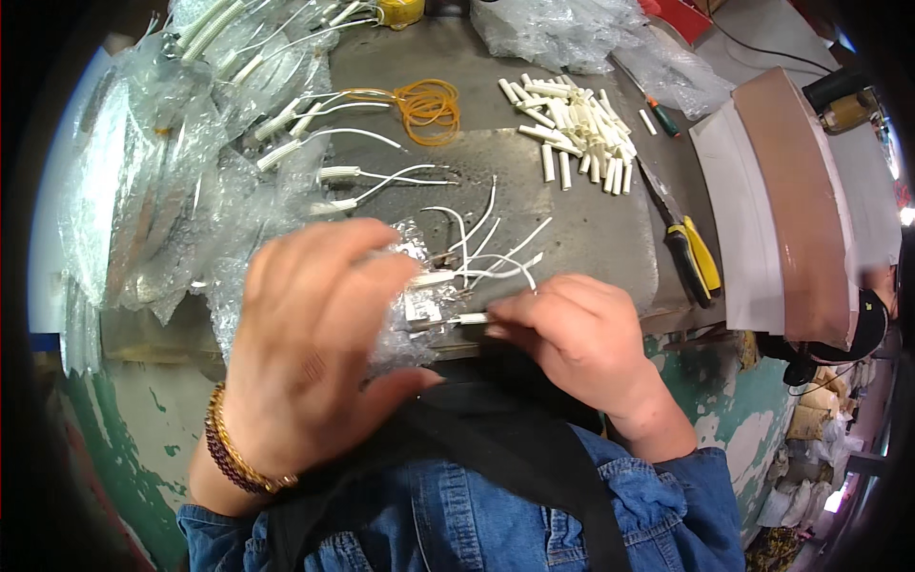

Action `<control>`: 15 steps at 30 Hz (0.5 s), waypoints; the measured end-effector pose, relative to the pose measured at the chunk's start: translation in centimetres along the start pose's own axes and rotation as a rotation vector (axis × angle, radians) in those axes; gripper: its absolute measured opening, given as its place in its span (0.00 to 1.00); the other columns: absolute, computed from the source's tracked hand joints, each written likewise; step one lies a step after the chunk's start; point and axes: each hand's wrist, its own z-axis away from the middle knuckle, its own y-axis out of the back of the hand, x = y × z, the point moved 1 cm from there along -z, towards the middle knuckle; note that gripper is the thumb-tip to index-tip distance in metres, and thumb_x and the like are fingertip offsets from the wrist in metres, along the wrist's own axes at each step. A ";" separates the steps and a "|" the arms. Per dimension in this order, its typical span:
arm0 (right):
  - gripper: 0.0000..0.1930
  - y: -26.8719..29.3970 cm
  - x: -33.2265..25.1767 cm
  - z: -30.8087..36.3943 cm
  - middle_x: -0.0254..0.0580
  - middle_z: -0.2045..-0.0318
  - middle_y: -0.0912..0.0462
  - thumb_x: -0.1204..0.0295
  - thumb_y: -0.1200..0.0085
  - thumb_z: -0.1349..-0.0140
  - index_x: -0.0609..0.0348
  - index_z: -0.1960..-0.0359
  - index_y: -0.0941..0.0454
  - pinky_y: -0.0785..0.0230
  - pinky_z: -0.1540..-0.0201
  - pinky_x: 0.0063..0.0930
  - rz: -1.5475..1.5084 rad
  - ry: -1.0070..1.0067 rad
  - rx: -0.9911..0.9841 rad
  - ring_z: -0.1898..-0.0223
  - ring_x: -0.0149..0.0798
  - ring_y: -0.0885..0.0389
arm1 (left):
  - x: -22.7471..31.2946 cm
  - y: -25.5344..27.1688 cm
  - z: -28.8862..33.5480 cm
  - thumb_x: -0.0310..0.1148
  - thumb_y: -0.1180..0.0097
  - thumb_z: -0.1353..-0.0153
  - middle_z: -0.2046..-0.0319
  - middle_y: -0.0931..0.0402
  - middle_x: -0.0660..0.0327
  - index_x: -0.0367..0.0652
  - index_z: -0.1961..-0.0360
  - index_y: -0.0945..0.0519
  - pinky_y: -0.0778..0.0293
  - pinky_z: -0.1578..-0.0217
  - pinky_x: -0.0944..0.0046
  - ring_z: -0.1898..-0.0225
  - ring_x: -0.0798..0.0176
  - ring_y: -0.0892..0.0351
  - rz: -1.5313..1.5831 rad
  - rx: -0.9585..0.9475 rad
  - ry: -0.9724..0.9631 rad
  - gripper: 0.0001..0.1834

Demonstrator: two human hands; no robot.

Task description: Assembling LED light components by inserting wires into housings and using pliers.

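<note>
Workplace: grey bench (610,238), worn and stained, its near edge above a wall of peeling green paint (143,419).

Principal item: short white sleeve (472,318), one, near the bench's close edge, between the two hands. Its left end meets a thin dark piece beside clear plastic (419,303).

Right hand (572,329): fingertips pinched on the sleeve's right end.

Left hand (324,296): blurred, over the plastic, thumb well apart from the fingers; whether it grips anything cannot be told.

Handling, as judged: sleeve very light, probably stiff, smooth enough to roll; may chip or crack if squeezed hard. Best hold: gentle fingertip pinch around the barrel, near one end, leaving the opposite end free. White wires (510,265), just beyond: thin and flexible, likely to snag; best taken close to their sleeves.

Also listed: heap of loose white tubes (581,119); yellow-and-black pliers (701,257); green-handled screwdriver (662,117); orange band coil (429,110); bubble wrap (133,191), left, bearing further wired pieces (279,154).
</note>
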 end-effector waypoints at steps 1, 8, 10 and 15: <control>0.09 -0.5 -0.2 -0.2 0.36 0.73 0.19 0.78 0.33 0.52 0.56 0.68 0.19 0.27 0.69 0.32 0.043 0.041 0.004 0.70 0.41 0.18 | -0.5 0.2 0.4 0.41 0.25 0.55 0.49 0.23 0.46 0.38 0.46 0.25 0.29 0.45 0.46 0.48 0.40 0.24 -0.065 -0.041 0.082 0.36; 0.10 -1.2 0.6 -0.4 0.33 0.71 0.16 0.77 0.34 0.52 0.53 0.68 0.20 0.29 0.68 0.36 -0.006 0.094 0.026 0.71 0.41 0.19 | -1.6 -0.4 3.0 0.39 0.22 0.66 0.49 0.23 0.51 0.41 0.47 0.23 0.29 0.47 0.47 0.49 0.42 0.24 -0.081 0.015 0.167 0.40; 0.11 -1.1 0.1 -0.7 0.30 0.69 0.15 0.78 0.34 0.55 0.51 0.69 0.19 0.31 0.66 0.35 -0.035 0.168 0.047 0.70 0.39 0.20 | -1.4 -0.5 3.1 0.37 0.23 0.68 0.49 0.23 0.54 0.43 0.48 0.21 0.29 0.49 0.49 0.50 0.45 0.24 -0.078 0.043 0.166 0.39; 0.10 -0.4 -0.9 -0.9 0.28 0.68 0.14 0.77 0.33 0.58 0.51 0.72 0.19 0.32 0.63 0.32 -0.064 0.214 0.091 0.68 0.37 0.19 | 0.0 -0.4 2.0 0.33 0.30 0.61 0.52 0.23 0.56 0.46 0.47 0.20 0.29 0.55 0.51 0.53 0.48 0.23 -0.049 0.120 0.071 0.33</control>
